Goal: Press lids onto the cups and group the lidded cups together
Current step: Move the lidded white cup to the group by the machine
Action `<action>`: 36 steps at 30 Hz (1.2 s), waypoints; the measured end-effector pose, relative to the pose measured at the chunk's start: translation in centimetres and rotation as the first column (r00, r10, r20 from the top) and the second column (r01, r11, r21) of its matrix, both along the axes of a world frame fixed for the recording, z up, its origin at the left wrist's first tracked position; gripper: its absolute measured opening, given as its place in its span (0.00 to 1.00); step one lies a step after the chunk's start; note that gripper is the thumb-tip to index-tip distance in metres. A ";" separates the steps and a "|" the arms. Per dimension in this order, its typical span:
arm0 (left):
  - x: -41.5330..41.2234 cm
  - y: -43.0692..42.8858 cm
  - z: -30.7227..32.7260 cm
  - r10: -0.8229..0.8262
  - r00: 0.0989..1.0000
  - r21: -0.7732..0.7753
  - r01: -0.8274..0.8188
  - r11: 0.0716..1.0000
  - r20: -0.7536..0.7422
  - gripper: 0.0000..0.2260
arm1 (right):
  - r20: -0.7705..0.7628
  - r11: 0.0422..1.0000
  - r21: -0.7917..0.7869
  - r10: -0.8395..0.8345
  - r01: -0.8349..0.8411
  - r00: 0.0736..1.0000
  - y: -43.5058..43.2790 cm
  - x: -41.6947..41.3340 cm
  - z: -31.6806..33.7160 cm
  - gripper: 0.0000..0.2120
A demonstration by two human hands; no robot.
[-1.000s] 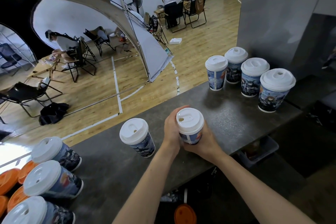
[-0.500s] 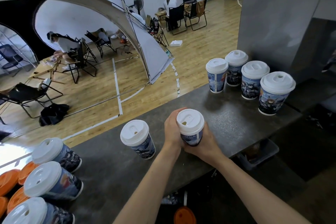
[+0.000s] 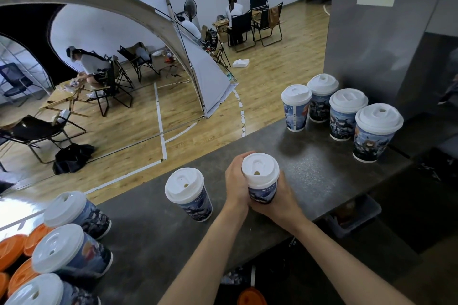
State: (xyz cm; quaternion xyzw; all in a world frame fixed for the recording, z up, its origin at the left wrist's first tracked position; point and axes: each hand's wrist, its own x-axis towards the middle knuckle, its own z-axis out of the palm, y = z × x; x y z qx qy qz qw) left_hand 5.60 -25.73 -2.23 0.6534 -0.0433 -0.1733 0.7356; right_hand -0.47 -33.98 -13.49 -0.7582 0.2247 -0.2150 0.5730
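A printed paper cup with a white lid (image 3: pixel 260 176) stands at the middle of the dark counter (image 3: pixel 309 171). My left hand (image 3: pixel 236 181) wraps its left side and my right hand (image 3: pixel 280 199) wraps its lower right side. Another lidded cup (image 3: pixel 188 193) stands just to the left, apart from my hands. Several lidded cups are grouped at the right end, among them the nearest one (image 3: pixel 374 131) and one at the far left of the group (image 3: pixel 296 106). Three more lidded cups sit at the near left, one being (image 3: pixel 74 215).
Orange lids (image 3: pixel 12 250) are piled at the left edge of the counter, and one orange lid (image 3: pixel 251 297) lies below it. A grey cabinet (image 3: pixel 386 39) rises behind the right group. Beyond the counter are a wooden floor, a tent, folding chairs and seated people.
Both hands stay around the middle cup. The camera has tilted a little, so everything sits slightly lower in view. A person at the back who stood is now seated.
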 end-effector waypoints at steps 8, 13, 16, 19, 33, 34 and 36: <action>0.9 0.2 0.0 -0.078 0.995 -0.011 0.078 0.997 -0.060 0.17 | -0.015 0.999 -0.033 0.020 -0.020 1.000 0.0 0.4 0.1 0.44; -0.5 -0.2 -0.5 0.143 0.989 -0.033 -0.142 0.989 0.041 0.16 | 0.003 1.000 -0.012 0.001 -0.001 1.000 0.2 -0.2 0.4 0.41; 0.0 0.1 -0.3 0.060 0.998 0.002 -0.061 0.998 0.034 0.16 | -0.021 0.999 -0.033 0.023 -0.024 1.000 0.2 -0.2 0.4 0.42; 1.4 0.7 0.4 -0.193 0.981 0.056 0.195 0.979 -0.030 0.16 | -0.042 0.998 -0.059 0.022 -0.024 0.999 0.1 0.0 0.6 0.41; 0.6 0.6 0.4 -0.140 0.990 0.025 0.141 0.990 -0.033 0.15 | -0.017 0.999 -0.038 -0.019 0.018 1.000 0.2 0.2 0.3 0.41; 1.0 0.8 0.6 -0.215 0.975 0.031 0.217 0.976 -0.055 0.15 | -0.032 0.999 -0.050 -0.010 0.009 0.999 0.1 0.3 0.4 0.41; 1.5 0.9 0.8 -0.278 0.959 0.032 0.280 0.959 -0.055 0.18 | -0.049 0.996 -0.083 0.008 -0.012 0.999 0.1 0.4 0.5 0.42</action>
